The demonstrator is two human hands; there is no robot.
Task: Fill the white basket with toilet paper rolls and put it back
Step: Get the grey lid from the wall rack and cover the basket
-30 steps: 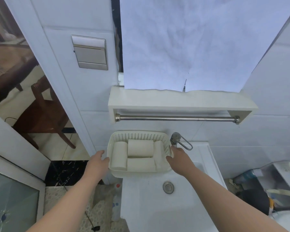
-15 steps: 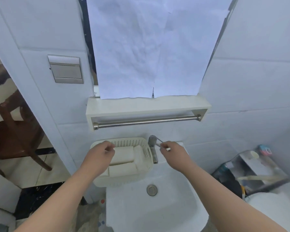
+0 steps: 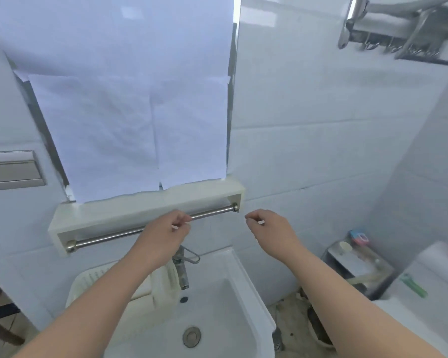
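Note:
The white basket (image 3: 88, 282) sits on the left rim of the sink, mostly hidden under my left forearm. A toilet paper roll (image 3: 163, 288) shows inside it by the tap. My left hand (image 3: 163, 235) hovers in front of the steel towel rail, fingers loosely curled, holding nothing. My right hand (image 3: 272, 231) hangs in the air to the right of the shelf, fingers loosely curled, also holding nothing. Both hands are well above the basket and apart from it.
A white shelf (image 3: 145, 210) with a steel towel rail (image 3: 212, 211) hangs above the sink (image 3: 217, 313). The tap (image 3: 181, 270) stands beside the basket. White paper sheets (image 3: 130, 112) cover the mirror. A metal rack (image 3: 360, 262) with toiletries stands low right.
Both hands have let go of the basket and risen to shelf height. My view has swung up and to the right.

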